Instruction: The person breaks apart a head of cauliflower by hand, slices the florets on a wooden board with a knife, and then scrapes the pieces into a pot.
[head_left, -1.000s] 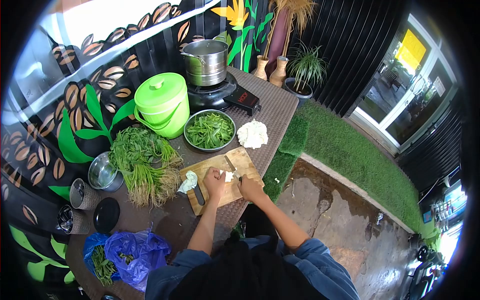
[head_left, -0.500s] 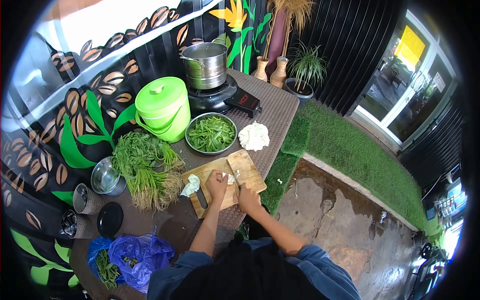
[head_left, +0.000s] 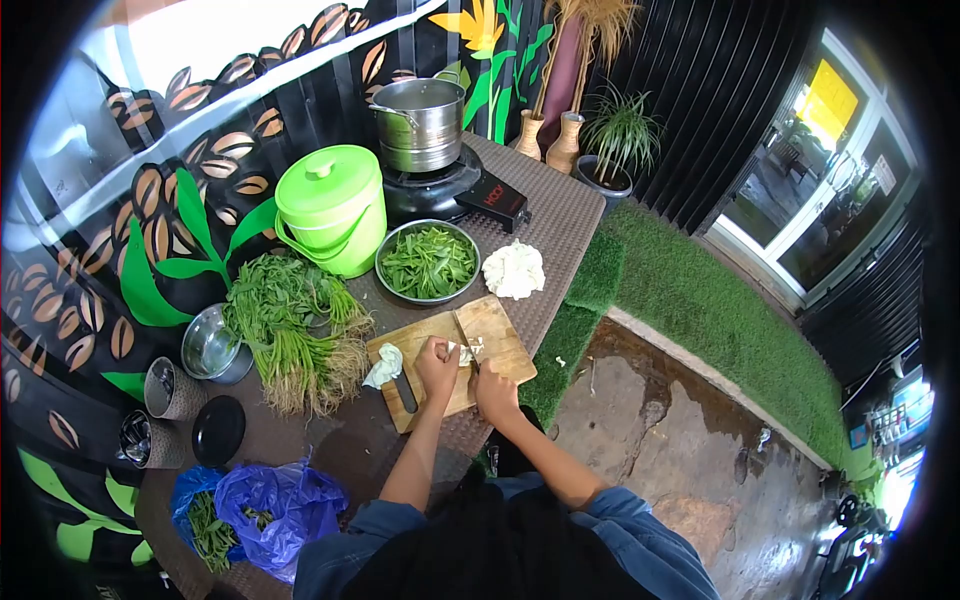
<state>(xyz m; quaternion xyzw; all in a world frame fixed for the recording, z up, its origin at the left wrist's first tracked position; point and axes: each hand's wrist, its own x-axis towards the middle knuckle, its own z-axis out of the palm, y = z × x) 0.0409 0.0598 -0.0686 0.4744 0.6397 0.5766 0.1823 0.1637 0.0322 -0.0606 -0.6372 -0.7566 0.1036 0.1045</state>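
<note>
On the wooden cutting board (head_left: 424,333), my left hand (head_left: 437,368) is closed on a small white piece (head_left: 463,354). My right hand (head_left: 497,392) grips a knife (head_left: 467,337) by its handle, its blade over the board just right of the left fingers. Small white cut bits (head_left: 478,346) lie beside the blade. A pale green-white chunk (head_left: 384,366) rests at the board's left edge. Beyond the board sit a white cauliflower-like head (head_left: 514,269) and a metal bowl of green leaves (head_left: 428,262).
A leafy bunch with roots (head_left: 295,330) lies left of the board. Around it stand a metal bowl (head_left: 217,345), green lidded bucket (head_left: 330,205), black dish (head_left: 218,430) and blue bags (head_left: 280,515). A pot (head_left: 420,130) sits on a stove (head_left: 425,191) behind.
The view has shifted slightly. The knife has moved a little on the board, and more white cut bits show beside its blade. Both hands keep their hold.
</note>
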